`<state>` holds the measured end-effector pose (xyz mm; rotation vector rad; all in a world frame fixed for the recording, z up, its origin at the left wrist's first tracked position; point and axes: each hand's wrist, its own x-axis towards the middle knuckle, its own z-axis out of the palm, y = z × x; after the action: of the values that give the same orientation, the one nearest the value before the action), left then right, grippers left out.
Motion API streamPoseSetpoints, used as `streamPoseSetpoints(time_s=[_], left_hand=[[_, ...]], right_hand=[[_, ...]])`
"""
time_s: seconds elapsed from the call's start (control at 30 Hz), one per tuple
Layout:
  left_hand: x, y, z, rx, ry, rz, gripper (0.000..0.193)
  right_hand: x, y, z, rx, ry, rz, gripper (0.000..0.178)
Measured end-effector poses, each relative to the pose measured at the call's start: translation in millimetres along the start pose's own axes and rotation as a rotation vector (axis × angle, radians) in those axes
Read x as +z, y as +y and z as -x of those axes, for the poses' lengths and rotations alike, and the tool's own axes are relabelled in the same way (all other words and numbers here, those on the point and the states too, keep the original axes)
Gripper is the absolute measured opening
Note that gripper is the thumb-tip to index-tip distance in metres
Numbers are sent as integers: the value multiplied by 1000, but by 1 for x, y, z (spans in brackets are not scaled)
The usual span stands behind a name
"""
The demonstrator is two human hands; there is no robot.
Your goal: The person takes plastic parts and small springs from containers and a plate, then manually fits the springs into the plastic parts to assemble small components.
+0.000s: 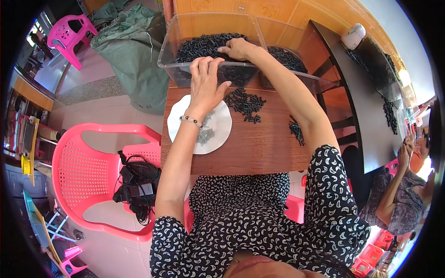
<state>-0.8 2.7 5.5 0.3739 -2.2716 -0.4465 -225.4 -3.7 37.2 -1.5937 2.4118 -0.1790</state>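
Note:
A clear plastic bin (166,44) at the table's far edge holds a heap of small black tubular pieces (204,45). My right hand (238,49) reaches over its rim into the heap, fingers bent; whatever they hold is hidden. My left hand (206,85) hooks its fingers over the bin's near rim, thumb against the outside. Below that forearm lies a white scalloped plate (221,134) with small grey translucent pieces (205,135) on it. A loose pile of black pieces (245,103) lies on the brown table (250,148), right of the plate.
A second clear bin (282,60) of black pieces stands at right. More pieces (295,130) lie under my right forearm. A pink chair (88,176) with black cables (139,185) stands left, a green sack (134,60) behind. Another person (398,199) sits at the dark table (357,88).

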Motion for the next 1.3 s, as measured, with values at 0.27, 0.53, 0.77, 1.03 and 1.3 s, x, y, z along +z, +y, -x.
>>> streamPoseSetpoints(time_s=[0.27, 0.53, 0.77, 1.03, 1.3], left_hand=[[2, 3, -1, 22, 33, -34, 67], [0, 2, 1, 5, 18, -35, 68], [3, 4, -1, 9, 5, -51, 68], [-2, -1, 5, 76, 43, -50, 81], [20, 86, 50, -239, 467, 580, 42]], right_hand=[[-3, 12, -2, -28, 271, -116, 46], [-18, 2, 17, 13, 374, -401, 41], [-29, 8, 25, 176, 276, -1155, 31], [-48, 13, 48, -21, 212, -1719, 24], [-49, 20, 93, -154, 103, -1995, 21]])
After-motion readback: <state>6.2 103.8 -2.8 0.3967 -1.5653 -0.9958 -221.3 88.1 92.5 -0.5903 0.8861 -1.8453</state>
